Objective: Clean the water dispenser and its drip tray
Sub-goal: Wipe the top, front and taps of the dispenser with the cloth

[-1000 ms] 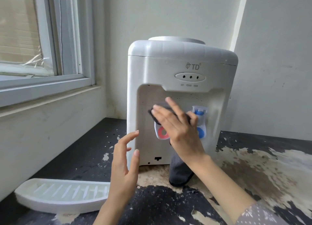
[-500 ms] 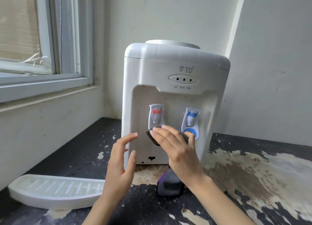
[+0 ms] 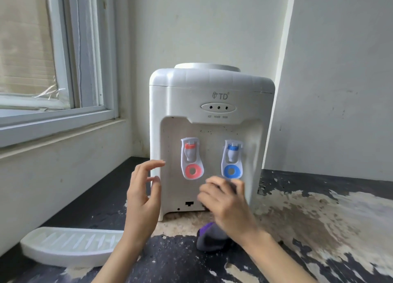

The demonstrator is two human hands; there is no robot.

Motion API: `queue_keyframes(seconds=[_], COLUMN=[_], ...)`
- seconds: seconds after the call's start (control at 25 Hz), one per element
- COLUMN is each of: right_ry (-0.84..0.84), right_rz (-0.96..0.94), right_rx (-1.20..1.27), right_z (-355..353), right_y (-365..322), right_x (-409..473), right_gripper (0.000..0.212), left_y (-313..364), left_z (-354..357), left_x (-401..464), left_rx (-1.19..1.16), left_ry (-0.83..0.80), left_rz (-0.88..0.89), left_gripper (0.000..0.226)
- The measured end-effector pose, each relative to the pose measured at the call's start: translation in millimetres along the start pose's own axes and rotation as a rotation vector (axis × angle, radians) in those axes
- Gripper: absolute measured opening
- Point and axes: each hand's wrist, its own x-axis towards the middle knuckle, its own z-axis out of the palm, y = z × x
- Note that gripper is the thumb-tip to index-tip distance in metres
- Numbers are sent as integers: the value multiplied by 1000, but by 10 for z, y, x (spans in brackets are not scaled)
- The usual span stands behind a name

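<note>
The water dispenser point(image 3: 210, 104) is white plastic, smooth with a dull sheen, speckled dark in its recess. Its red tap point(image 3: 192, 161) and blue tap point(image 3: 232, 159) are glossy plastic. The drip tray point(image 3: 70, 246) is ribbed white plastic, matt. The cloth point(image 3: 212, 239) looks soft and dark (a purple edge shows). The counter point(image 3: 319, 214) is rough, its black coating peeling.

Soft daylight from the window point(image 3: 49, 55) (left), wide-angle edge bending, right hand point(image 3: 227, 204) perhaps motion-blurred
</note>
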Motion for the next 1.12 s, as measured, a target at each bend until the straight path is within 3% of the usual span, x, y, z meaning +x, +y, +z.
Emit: queue_keyframes(seconds=[0.16,0.28,0.36,0.52,0.64,0.8,0.96,1.12], right_ry=[260,403,380,146,102,79,47,193], right_rz=[454,654,581,273,282,274,281,359], right_rx=[221,271,266,40,39,300,317,336], right_z=[-132,-207,-206,-71,-18,-84,-247,-222], right_y=[429,700,794,773,767,1000,1348,1239], right_x=[-46,102,229,379,389,378,168,271], right_gripper=[28,30,30,38,44,39,34,31], left_y=[182,311,338,304,319,494,579,566], left_z=[178,531,735,993,1088,1074,870,792], left_x=[50,-43,-98,-66,24,374,692,708], left_rx=[12,12,-6,-95,-129,-159,-76,-16], left_ry=[-86,-243,-299,-296,-285,-264,-517,-645], left_rz=[131,196,93,-95,-129,-155,-318,-401], left_gripper=[28,29,35,50,53,38,33,35])
